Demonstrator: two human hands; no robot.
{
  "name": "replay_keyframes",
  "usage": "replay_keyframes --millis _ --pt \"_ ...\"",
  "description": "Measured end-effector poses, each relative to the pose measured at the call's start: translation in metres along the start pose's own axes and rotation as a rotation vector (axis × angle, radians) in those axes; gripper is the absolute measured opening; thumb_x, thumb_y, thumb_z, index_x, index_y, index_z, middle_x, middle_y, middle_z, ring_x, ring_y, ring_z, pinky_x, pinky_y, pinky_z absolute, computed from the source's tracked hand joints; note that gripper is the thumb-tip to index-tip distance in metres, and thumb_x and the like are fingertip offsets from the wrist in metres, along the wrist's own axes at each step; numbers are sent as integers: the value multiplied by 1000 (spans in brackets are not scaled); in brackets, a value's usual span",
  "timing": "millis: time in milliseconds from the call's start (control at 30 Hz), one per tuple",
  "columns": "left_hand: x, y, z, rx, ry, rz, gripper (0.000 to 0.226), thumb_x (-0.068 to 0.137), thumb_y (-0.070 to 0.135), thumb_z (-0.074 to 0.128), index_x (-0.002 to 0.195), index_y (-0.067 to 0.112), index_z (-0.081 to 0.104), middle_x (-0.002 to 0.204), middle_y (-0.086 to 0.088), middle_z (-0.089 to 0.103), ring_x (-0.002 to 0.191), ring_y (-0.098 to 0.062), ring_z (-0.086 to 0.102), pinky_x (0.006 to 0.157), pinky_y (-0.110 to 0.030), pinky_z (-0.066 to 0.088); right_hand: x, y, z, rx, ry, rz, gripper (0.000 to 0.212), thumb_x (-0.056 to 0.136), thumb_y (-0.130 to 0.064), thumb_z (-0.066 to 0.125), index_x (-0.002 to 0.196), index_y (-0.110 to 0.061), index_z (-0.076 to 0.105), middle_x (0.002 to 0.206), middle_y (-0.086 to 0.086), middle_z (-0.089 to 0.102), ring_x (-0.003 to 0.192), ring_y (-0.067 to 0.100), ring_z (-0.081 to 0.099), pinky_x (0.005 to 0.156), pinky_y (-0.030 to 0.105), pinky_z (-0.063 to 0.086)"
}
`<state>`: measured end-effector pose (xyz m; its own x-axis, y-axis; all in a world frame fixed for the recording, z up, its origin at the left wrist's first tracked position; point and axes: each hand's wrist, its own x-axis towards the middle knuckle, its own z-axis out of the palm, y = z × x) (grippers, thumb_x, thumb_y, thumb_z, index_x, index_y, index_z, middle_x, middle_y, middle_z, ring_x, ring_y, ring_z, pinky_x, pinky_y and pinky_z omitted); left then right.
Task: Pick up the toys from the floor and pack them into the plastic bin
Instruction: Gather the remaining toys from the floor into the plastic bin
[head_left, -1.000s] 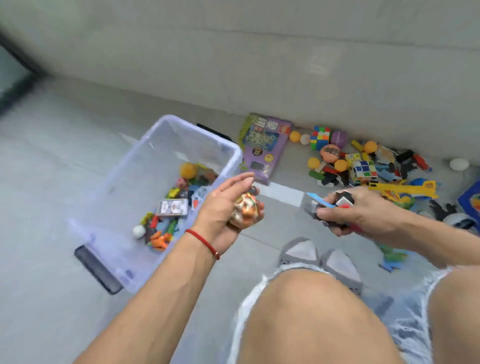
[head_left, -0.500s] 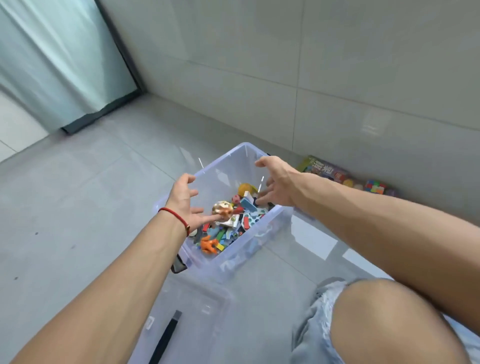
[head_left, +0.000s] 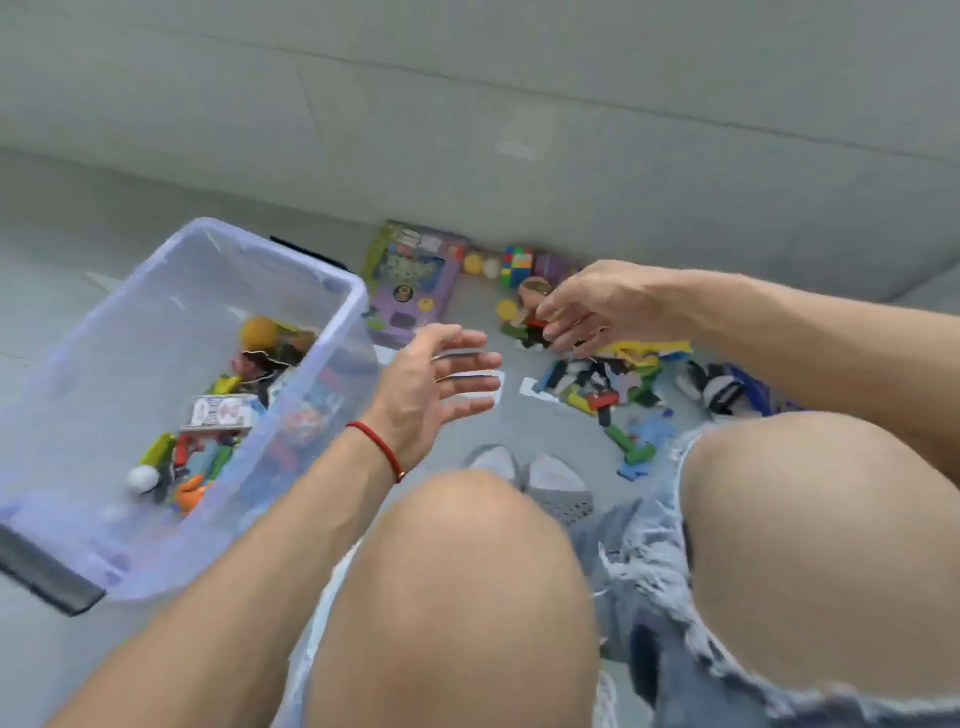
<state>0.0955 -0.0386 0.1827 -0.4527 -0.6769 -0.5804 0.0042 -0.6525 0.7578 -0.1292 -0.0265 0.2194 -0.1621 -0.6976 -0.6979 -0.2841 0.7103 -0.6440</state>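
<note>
Two bare knees (head_left: 457, 587) fill the bottom of the frame, the person apparently crouched low so both arms can reach the floor. Next in size, the clear plastic bin (head_left: 332, 283) sits at centre left, its open top towards the person, probably parked close so toys need only a short carry. Its floor is partly covered: a yellow ball, a printed card box, a white ball and bright bits lie in a loose layer. The purple boxed toy (head_left: 415, 283) lies against the wall at upper centre, beside a colour cube (head_left: 517, 265). The loose toy pile (head_left: 608, 379) spreads at centre right: blocks, flat foam shapes, small balls, blurred together. The left hand (head_left: 421, 389), a red cord at its wrist, hovers between bin and pile with fingers spread, holding nothing. The right hand (head_left: 597, 306) reaches into the pile's upper edge, fingers curling down; whether they already pinch a piece, I cannot tell.
</note>
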Motion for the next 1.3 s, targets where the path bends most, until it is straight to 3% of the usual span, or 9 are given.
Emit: replay_keyframes --millis 133,300,433,533,633,733,1000,1167,1300 --pt "50 -54 55 186 -219 -105 30 89 27 56 111 8 66 112 -19 70 93 -31 66 88 -47 53 11 116 -44 118 208 171 29 98 -23 56 117 -2 65 108 17 72 83 26 68 73 35 57" --pt "119 -119 89 654 -306 -72 15 87 13 65 102 14 70 104 -7 73 92 -20 67 84 -44 57 41 249 -27 -303 323 302 38 92 -27 55 127 -15 62 112 6 69 92 24 63 82 33 52" --pt "167 -166 96 1174 -428 179 31 85 14 64 114 24 66 115 4 64 98 -14 62 90 -30 53 68 298 14 -241 534 321 44 91 -41 63 125 -14 52 115 10 64 106 31 60 80 36 44" --pt "191 -187 99 1333 -667 417 43 85 3 58 126 17 62 126 -2 56 110 -16 55 94 -22 45 89 307 40 -170 686 291 55 92 -50 61 128 -15 39 117 10 60 103 35 60 74 38 44" --pt "214 -203 103 1387 -774 616 47 80 -6 57 126 5 61 123 -13 56 112 -28 55 95 -35 48 99 308 60 -219 704 236 72 90 -55 61 142 -15 31 130 9 48 106 35 59 77 43 49" --pt "230 -214 109 1412 -724 738 45 74 -10 58 118 -2 63 108 -20 59 97 -38 59 80 -44 53 104 317 70 -281 755 144 68 88 -45 68 138 -10 38 123 8 45 99 30 59 72 40 51" --pt "233 -239 114 1536 -609 738 21 76 -6 68 90 7 60 90 -10 52 86 -30 51 60 -48 50 98 329 68 -372 747 61 54 80 -17 71 128 -4 48 108 13 50 78 35 59 60 36 47" --pt "222 -225 112 1437 -485 660 14 82 10 70 93 6 61 93 -12 60 93 -31 55 74 -44 49 95 329 58 -253 729 84 45 84 -14 62 126 -7 48 112 10 48 77 34 56 64 41 49" --pt "216 -214 109 1393 -411 597 21 87 18 64 106 12 57 96 -7 64 91 -28 57 71 -43 51 82 345 53 75 781 143 32 88 -12 54 120 -16 52 109 4 54 83 20 62 73 36 52"
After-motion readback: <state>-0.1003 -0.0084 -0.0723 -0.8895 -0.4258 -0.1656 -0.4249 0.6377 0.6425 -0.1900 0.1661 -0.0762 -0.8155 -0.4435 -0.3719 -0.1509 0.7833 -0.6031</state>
